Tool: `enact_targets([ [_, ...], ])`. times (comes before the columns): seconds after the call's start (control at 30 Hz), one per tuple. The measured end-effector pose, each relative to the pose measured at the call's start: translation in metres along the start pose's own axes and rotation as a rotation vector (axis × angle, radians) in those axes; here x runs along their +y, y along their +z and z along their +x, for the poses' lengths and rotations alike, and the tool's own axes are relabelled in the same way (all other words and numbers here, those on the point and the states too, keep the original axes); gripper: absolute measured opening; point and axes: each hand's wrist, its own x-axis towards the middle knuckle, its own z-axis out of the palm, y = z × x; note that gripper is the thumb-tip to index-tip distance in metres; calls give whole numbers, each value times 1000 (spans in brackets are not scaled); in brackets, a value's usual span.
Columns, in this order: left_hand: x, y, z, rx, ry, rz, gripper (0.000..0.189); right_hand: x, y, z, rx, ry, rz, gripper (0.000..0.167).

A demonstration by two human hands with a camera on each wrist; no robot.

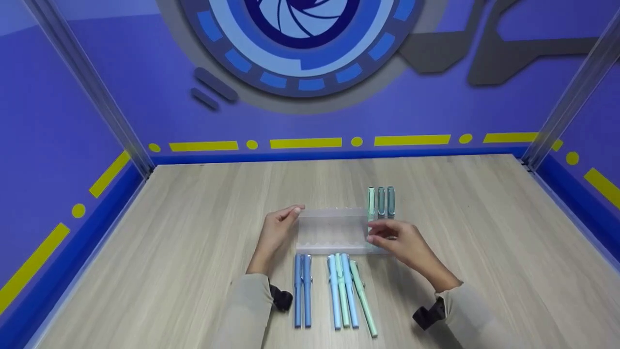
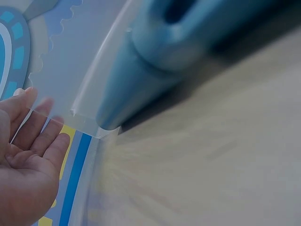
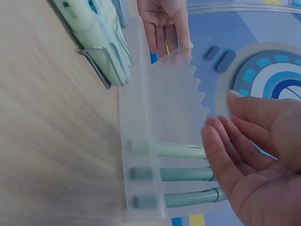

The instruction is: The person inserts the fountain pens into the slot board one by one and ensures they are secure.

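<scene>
A clear frosted plastic pen holder with a scalloped edge stands on the table. My left hand pinches its far left corner between thumb and fingertips; in the left wrist view, other fingers spread loosely beside the panel. Three capped pens lie in the holder's right end: one light green pen and two dark green pens. Beside the light green one, my right hand has its thumb and fingers bent but apart, nothing between them. The right wrist view shows its fingertips right at that pen's end.
In front of the holder lie two dark blue pens on the left. Farther right is a group of light blue pens and light green pens, one slanted. A purple-blue panel wall encloses the wooden table.
</scene>
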Motion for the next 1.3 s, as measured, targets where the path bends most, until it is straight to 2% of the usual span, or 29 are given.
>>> enact_targets([
  [0.1, -1, 0, 1, 0, 1, -1, 33, 3, 4, -4, -71, 26, 0, 29],
  [0.3, -1, 0, 0, -4, -1, 1, 34, 11, 10, -7, -200, 19, 42, 30],
  [0.7, 0, 0, -1, -6, -21, -11, 36, 21, 20, -11, -382, 49, 106, 33],
  [1.0, 1, 0, -2, -8, -19, -4, 37, 18, 23, -10, -427, 67, 119, 38],
  [1.13, 2, 0, -2, -8, -28, -7, 36, 17, 24, -9, -424, 54, 103, 37],
  [1.3, 1, 0, -1, -5, 2, 12, 35, 17, 27, -9, -411, 45, 72, 37],
])
